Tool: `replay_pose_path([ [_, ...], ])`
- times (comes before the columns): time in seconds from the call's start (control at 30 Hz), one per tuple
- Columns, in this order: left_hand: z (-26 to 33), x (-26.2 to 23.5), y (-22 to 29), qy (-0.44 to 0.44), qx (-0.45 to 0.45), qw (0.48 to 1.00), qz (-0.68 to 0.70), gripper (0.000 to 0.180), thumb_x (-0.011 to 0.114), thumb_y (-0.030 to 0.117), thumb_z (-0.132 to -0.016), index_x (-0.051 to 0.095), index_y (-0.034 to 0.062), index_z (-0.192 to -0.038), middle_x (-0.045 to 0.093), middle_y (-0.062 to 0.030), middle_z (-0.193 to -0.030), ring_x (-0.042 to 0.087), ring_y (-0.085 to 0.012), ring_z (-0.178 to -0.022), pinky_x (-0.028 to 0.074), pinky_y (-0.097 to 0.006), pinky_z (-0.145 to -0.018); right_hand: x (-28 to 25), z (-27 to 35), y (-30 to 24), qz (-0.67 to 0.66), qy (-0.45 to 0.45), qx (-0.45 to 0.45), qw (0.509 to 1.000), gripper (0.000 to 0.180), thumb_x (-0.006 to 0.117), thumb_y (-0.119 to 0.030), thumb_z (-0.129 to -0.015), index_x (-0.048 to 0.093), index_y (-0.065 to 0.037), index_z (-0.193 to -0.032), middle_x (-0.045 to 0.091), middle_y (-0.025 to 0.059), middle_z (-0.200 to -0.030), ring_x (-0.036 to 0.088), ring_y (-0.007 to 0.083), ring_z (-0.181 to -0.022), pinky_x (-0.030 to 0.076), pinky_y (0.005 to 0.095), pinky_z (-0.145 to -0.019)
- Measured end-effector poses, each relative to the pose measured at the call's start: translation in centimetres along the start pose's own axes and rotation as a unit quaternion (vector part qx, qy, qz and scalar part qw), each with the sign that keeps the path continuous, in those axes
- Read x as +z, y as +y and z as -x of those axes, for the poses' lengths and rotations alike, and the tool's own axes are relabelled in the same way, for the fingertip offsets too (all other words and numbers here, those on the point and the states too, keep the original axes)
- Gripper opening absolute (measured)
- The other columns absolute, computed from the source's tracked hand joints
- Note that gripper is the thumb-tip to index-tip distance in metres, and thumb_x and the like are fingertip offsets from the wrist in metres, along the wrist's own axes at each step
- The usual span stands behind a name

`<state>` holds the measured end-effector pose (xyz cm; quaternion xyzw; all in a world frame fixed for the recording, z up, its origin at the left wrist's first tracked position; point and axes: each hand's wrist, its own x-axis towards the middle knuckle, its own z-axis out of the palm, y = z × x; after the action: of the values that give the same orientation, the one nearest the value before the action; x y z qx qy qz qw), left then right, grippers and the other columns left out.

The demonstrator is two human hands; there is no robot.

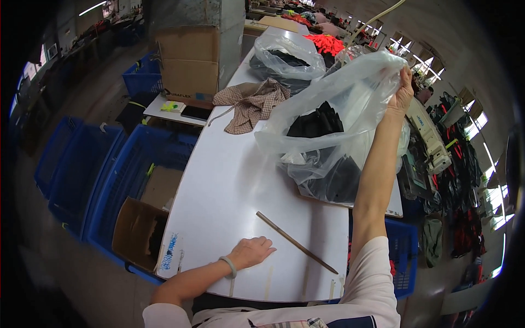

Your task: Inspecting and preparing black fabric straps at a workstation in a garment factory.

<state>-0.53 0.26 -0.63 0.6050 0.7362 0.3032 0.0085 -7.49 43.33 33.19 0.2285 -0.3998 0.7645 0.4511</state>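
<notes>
- The right hand (402, 94) is clamped on the raised rim of a clear plastic bag (363, 87).
- The left hand (251, 252), well apart, lies loosely on the white table (219, 191) near a thin stick (297, 242).
- The bag sits on the table, black items (318, 123) inside.
- Beyond: a checked cloth (255, 106).

Lettering (179, 94) on carton (188, 60) and tabletop (219, 191)
</notes>
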Motion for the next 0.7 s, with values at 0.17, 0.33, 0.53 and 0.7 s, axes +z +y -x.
replay_pose_path([
  [0.17, -0.3, -0.7, 0.1, -0.044, -0.018, 0.999, 0.000, 0.027, 0.055, 0.030, -0.089, 0.051, 0.0061, -0.078, 0.055, -0.0095, -0.069, 0.059, -0.0250, -0.056, 0.049, -0.034, -0.046, -7.7, 5.1, -1.5, 0.092, 0.083, 0.042, 0.991, 0.012, 0.060, -0.003, -0.084, 0.061, -0.003, -0.096, 0.065, 0.0084, -0.094, 0.062, 0.0225, -0.092, 0.052, 0.0402, -0.082],
  [0.33, -0.2, -0.4, -0.5, -0.026, -0.011, 1.000, 0.006, 0.026, 0.055, 0.030, -0.089, 0.050, 0.0058, -0.080, 0.054, -0.0095, -0.067, 0.059, -0.0241, -0.058, 0.048, -0.033, -0.046, -8.5, 12.9, -2.5, 0.546, 0.295, 0.133, 0.773, 0.041, 0.068, -0.025, -0.083, 0.059, 0.004, -0.111, 0.063, 0.0085, -0.097, 0.057, 0.0166, -0.092, 0.044, 0.0277, -0.081],
  [0.53, -4.8, -1.8, -3.7, 0.261, -0.378, 0.781, 0.424, 0.044, 0.058, 0.029, -0.088, 0.040, 0.0013, -0.117, 0.053, -0.0100, -0.103, 0.057, -0.0184, -0.069, 0.049, -0.030, -0.052, -1.1, 24.5, -6.8, 0.607, 0.269, 0.039, 0.746, 0.090, 0.074, -0.038, -0.073, 0.029, 0.005, -0.138, 0.048, 0.0216, -0.125, 0.048, 0.0267, -0.112, 0.037, 0.0370, -0.095],
  [0.7, -17.3, -7.8, -14.1, 0.313, -0.389, 0.859, 0.111, 0.076, 0.073, 0.031, -0.073, 0.036, -0.0117, -0.124, 0.047, -0.0245, -0.120, 0.056, -0.0222, -0.099, 0.051, -0.034, -0.069, 0.7, 34.1, -2.9, 0.753, 0.210, 0.113, 0.614, 0.091, 0.079, -0.030, -0.064, 0.034, 0.005, -0.134, 0.046, 0.0245, -0.126, 0.048, 0.0299, -0.114, 0.037, 0.0370, -0.096],
])
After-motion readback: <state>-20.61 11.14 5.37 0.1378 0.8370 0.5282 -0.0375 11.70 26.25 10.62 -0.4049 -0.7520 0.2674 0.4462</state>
